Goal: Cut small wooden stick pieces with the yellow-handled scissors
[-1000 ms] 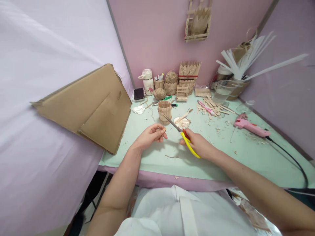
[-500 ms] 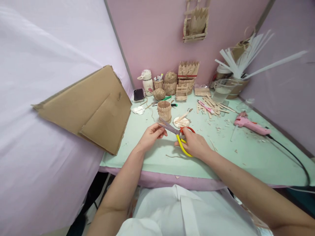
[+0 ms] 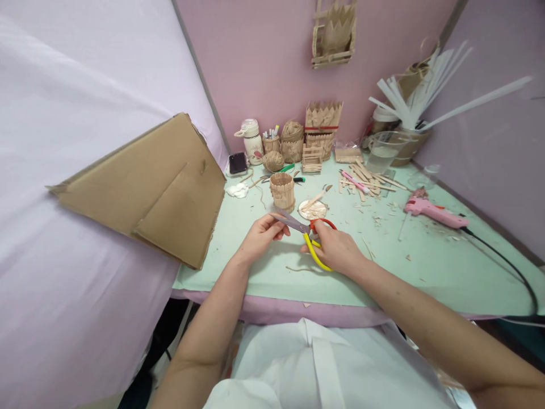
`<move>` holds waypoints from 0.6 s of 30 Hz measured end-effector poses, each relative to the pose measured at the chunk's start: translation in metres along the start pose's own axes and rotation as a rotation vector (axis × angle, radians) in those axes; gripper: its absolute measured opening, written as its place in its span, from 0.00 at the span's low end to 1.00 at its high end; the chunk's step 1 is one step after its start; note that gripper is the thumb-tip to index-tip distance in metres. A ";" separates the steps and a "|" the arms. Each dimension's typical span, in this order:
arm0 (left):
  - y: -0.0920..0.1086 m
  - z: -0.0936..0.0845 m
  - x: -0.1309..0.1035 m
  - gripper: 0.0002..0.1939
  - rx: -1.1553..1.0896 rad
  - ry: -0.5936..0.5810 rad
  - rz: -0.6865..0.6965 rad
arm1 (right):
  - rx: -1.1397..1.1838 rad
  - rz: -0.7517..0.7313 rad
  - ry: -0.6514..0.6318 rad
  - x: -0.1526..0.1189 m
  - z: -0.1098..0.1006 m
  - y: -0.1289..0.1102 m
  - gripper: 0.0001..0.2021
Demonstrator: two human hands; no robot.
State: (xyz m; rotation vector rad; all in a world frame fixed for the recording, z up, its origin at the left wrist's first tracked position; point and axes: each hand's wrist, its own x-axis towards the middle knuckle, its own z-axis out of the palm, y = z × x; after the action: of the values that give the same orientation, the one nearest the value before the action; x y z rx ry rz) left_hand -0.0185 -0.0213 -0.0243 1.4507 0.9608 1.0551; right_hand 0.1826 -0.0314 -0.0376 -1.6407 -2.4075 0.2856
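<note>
My right hand [image 3: 334, 244] is closed on the red and yellow handles of a pair of scissors [image 3: 318, 254]. The scissor blades point left and reach my left hand [image 3: 264, 236], whose fingers are pinched together at the tips. Whatever lies between those fingers is too small to make out. Just beyond the blades stands a small wooden-stick cup [image 3: 282, 192]. Right of the cup is a round pale dish [image 3: 313, 209] with a wooden-handled tool lying across it.
A cardboard sheet [image 3: 174, 199] leans at the left. A pink glue gun [image 3: 438, 212] with a black cord lies right. Wooden sticks [image 3: 368, 179], a water cup [image 3: 382, 156], a bottle [image 3: 253, 145] and twine balls [image 3: 273, 161] stand or lie farther back.
The view has shifted slightly, so the things at the back appear a little higher and farther left. Both hands and the scissors hold nearly the same pose.
</note>
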 end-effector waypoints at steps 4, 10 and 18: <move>0.001 0.000 0.000 0.12 0.031 0.010 -0.010 | -0.007 -0.005 -0.003 -0.001 0.000 0.001 0.19; 0.000 0.000 0.000 0.12 0.050 0.014 -0.008 | -0.013 -0.002 -0.023 -0.002 -0.001 0.001 0.19; 0.002 0.000 -0.001 0.11 0.062 0.016 -0.014 | -0.017 -0.016 -0.007 -0.002 0.000 0.001 0.19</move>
State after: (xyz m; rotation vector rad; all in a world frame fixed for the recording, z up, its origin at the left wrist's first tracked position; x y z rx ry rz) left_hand -0.0183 -0.0224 -0.0228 1.4858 1.0215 1.0362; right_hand 0.1839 -0.0333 -0.0384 -1.6294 -2.4330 0.2695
